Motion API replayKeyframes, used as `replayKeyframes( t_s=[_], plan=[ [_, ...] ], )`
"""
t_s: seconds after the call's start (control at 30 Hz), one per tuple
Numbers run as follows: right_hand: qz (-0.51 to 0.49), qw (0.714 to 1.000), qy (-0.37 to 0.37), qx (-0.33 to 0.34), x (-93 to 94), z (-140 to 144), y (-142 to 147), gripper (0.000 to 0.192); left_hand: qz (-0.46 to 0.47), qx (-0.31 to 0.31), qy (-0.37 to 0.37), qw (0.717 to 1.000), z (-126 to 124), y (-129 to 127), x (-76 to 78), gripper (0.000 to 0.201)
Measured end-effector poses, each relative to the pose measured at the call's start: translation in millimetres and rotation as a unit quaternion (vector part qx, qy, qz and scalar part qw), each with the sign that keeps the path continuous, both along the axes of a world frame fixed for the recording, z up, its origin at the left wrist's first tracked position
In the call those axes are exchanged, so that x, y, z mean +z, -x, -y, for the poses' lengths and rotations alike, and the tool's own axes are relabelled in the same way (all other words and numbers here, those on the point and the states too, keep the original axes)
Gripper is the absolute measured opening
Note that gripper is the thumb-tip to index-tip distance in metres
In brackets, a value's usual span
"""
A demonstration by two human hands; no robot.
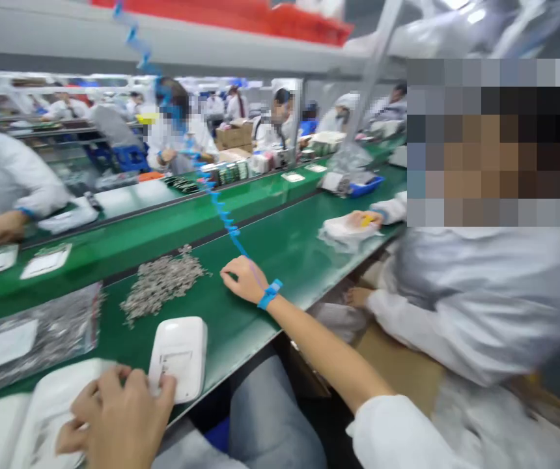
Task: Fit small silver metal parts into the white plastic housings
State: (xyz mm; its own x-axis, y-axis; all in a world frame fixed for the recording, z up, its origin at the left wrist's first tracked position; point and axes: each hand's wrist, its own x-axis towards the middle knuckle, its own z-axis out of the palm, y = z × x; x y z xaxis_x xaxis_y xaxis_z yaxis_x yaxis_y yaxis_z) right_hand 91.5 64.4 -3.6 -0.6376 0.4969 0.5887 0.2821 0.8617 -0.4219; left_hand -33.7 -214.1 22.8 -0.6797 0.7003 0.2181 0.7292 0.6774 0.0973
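Near the front edge of the green surface (pixel 280 254), the left hand (pixel 118 417) presses its fingers on a white housing (pixel 178 357), apparently steadying it flat. Beyond, the right hand (pixel 245 279), loosely curled and holding nothing, rests beside a heap of small metal parts (pixel 163 283), within easy reach; blue wrist strap (pixel 270 293) tethered overhead.

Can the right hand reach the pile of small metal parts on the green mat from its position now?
Probably yes. The right hand rests on the green mat just beside the pile of small metal parts, and only bare mat lies between them.
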Motion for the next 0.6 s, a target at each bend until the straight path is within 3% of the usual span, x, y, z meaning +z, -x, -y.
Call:
replayKeyframes(
  t_s=[0.1, 0.17, 0.27, 0.33, 0.43, 0.5, 0.6],
  plan=[
    [-0.033, 0.999, -0.004, 0.039, -1.4, -6.2, 12.9, 0.015, -0.079, 0.044, 0.049, 0.995, 8.8, -4.5, 5.8, 0.031],
    [-0.041, 0.997, 0.002, 0.059, -1.3, -19.8, 23.5, 0.014, -0.084, 0.093, 0.053, 0.991, 9.8, -5.3, 8.2, 0.026],
    [0.002, 0.996, 0.033, 0.077, 0.2, -40.6, 43.0, 0.011, -0.068, 0.139, 0.022, 0.988, 5.5, -10.1, 11.2, 0.022],
    [0.05, 0.991, 0.056, 0.108, 1.1, -47.7, 54.7, 0.012, -0.052, 0.118, -0.035, 0.991, -9.4, -21.9, 13.0, 0.021],
    [0.095, 0.985, 0.06, 0.134, -3.0, -49.3, 65.2, 0.008, 0.022, -0.017, -0.17, 0.985, -64.0, -54.8, 12.4, 0.022],
    [0.114, 0.985, 0.044, 0.122, -10.0, -49.9, 66.8, 0.01, 0.121, -0.107, -0.27, 0.949, -118.2, -80.1, 8.8, 0.028],
    [0.104, 0.985, -0.001, 0.139, -21.2, -58.3, 61.1, 0.014, 0.228, -0.087, -0.388, 0.889, -198.8, -104.4, 0.3, 0.025]
  ],
)
